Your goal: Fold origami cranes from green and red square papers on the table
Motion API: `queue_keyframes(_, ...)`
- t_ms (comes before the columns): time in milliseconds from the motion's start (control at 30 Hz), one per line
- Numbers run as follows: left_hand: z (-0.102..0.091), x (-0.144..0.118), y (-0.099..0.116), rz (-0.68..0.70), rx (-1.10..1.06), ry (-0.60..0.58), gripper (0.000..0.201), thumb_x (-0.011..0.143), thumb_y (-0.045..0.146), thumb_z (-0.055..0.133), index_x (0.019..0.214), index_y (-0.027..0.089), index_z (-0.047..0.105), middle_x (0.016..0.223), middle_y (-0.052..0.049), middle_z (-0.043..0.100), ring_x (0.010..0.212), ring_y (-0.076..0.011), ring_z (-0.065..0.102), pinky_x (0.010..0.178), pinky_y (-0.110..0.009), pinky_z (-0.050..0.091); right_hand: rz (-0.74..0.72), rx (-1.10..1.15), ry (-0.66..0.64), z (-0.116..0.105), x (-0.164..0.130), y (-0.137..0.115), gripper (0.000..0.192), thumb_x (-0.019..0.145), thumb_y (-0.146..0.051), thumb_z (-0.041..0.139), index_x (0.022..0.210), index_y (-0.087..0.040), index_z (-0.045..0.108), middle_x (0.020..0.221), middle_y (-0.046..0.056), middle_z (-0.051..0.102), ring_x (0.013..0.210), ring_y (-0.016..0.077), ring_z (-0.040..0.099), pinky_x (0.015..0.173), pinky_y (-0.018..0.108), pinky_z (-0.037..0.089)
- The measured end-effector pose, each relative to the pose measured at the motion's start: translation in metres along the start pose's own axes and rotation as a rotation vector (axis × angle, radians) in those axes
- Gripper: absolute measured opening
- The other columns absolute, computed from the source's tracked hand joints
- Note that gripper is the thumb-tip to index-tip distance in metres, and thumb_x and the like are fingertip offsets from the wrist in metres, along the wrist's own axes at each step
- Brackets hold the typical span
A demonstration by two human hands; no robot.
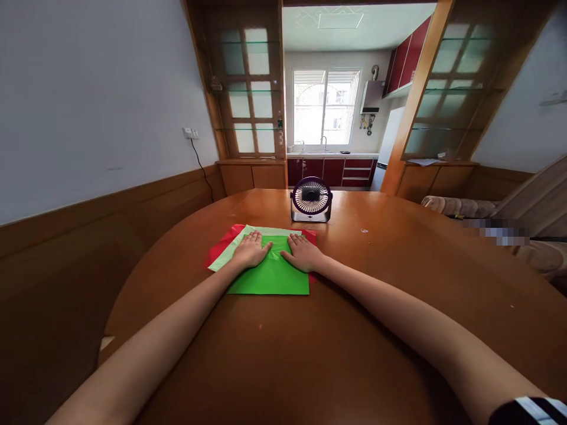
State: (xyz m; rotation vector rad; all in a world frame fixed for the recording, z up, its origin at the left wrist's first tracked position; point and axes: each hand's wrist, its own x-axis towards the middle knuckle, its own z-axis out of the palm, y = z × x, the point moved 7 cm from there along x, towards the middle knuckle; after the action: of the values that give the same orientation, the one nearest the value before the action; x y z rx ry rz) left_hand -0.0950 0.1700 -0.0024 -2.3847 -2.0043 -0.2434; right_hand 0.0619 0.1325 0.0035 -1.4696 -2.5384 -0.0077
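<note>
A bright green sheet of paper (pixel 270 280) lies on top of a small stack on the table, with creases near its middle. Under it, a pale green sheet (pixel 225 252) sticks out to the left and along the back. A red sheet (pixel 221 243) shows at the bottom of the stack, on the left and right sides. My left hand (pixel 252 251) rests flat on the upper left of the stack, fingers stretched out. On the upper right, my right hand (pixel 303 254) presses flat on the bright green sheet, its thumb pointing toward my left thumb.
Just behind the papers stands a small dark desk fan (pixel 311 198). Everything sits on a large rounded wooden table (pixel 354 354). A striped sofa (pixel 465 206) is at the right. Beyond the table are wooden cabinets (pixel 252 177) and a kitchen with a window (pixel 325 106).
</note>
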Motion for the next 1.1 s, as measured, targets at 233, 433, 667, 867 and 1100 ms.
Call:
queue_keyframes(233, -0.003, -0.001, -0.023, -0.096, 0.01, 0.001, 0.081, 0.092, 0.058, 0.021, 0.148, 0.001, 0.026, 0.156, -0.018, 0.019, 0.146, -0.0288, 0.016, 0.118, -0.042, 0.016, 0.054, 0.045, -0.021, -0.004, -0.008, 0.007, 0.09, 0.092, -0.066, 0.022, 0.146, 0.006, 0.027, 0.153, 0.024, 0.025, 0.144, 0.033, 0.021, 0.117, 0.041, 0.018)
queue_keyframes(433, -0.009, -0.008, -0.043, -0.224, 0.018, 0.02, 0.091, 0.088, 0.067, 0.021, 0.149, 0.0, 0.022, 0.156, -0.021, 0.017, 0.145, -0.0342, 0.015, 0.117, -0.046, 0.015, 0.122, 0.066, -0.024, -0.01, -0.017, 0.012, 0.097, 0.088, -0.073, 0.023, 0.147, 0.004, 0.025, 0.154, 0.023, 0.022, 0.146, 0.0314, 0.017, 0.119, 0.043, 0.009)
queue_keyframes(667, -0.016, -0.001, -0.065, -0.228, 0.008, -0.026, 0.087, 0.087, 0.066, 0.031, 0.148, 0.005, 0.029, 0.154, -0.021, 0.024, 0.144, -0.0318, 0.021, 0.115, -0.045, 0.021, 0.177, 0.079, -0.023, -0.012, -0.016, 0.016, 0.098, 0.086, -0.075, 0.026, 0.148, 0.0, 0.025, 0.155, 0.021, 0.02, 0.146, 0.031, 0.014, 0.118, 0.049, 0.002)
queue_keyframes(867, -0.017, 0.005, -0.072, -0.229, 0.015, -0.027, 0.08, 0.088, 0.06, 0.034, 0.147, 0.005, 0.031, 0.153, -0.021, 0.027, 0.143, -0.0301, 0.025, 0.115, -0.044, 0.022, 0.206, 0.083, -0.043, -0.013, 0.003, 0.018, 0.098, 0.087, -0.075, 0.028, 0.148, 0.002, 0.024, 0.155, 0.022, 0.02, 0.146, 0.0313, 0.016, 0.117, 0.051, 0.004)
queue_keyframes(1100, -0.015, -0.006, -0.072, -0.264, 0.03, -0.003, 0.077, 0.093, 0.058, 0.021, 0.149, 0.005, 0.028, 0.156, -0.017, 0.023, 0.145, -0.0255, 0.02, 0.118, -0.041, 0.013, 0.217, 0.089, -0.064, -0.011, 0.011, 0.019, 0.097, 0.086, -0.076, 0.023, 0.15, -0.002, 0.021, 0.157, 0.019, 0.015, 0.147, 0.0316, 0.011, 0.115, 0.058, 0.0)
